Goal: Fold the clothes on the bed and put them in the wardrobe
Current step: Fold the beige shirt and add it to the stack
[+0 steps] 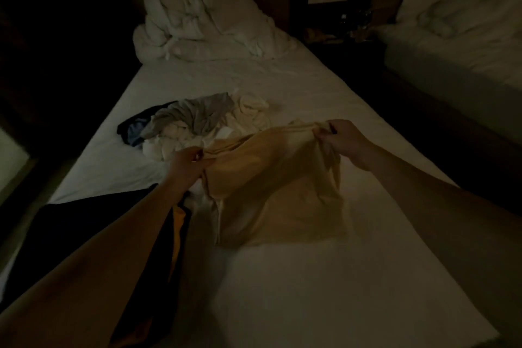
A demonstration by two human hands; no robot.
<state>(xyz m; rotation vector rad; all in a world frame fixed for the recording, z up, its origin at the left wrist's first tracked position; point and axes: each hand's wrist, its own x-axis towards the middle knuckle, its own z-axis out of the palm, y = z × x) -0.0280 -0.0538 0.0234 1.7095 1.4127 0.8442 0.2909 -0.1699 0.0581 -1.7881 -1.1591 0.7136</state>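
1. Lower left of the frame – a dark garment (pixel 84 234) with a yellow strip lay on the bed (pixel 310 291).
2. Mid-frame, the left hand (pixel 186 162) and right hand (pixel 343 140) each pinched a top corner of the tan shirt (pixel 271 183), which hung down onto the sheet.
3. Just behind sat a pile of clothes (pixel 192 124) – grey, white, dark blue.
4. Top of frame: a bunched white duvet (pixel 203 20).

Very dim, grainy, wide-angle edge distortion
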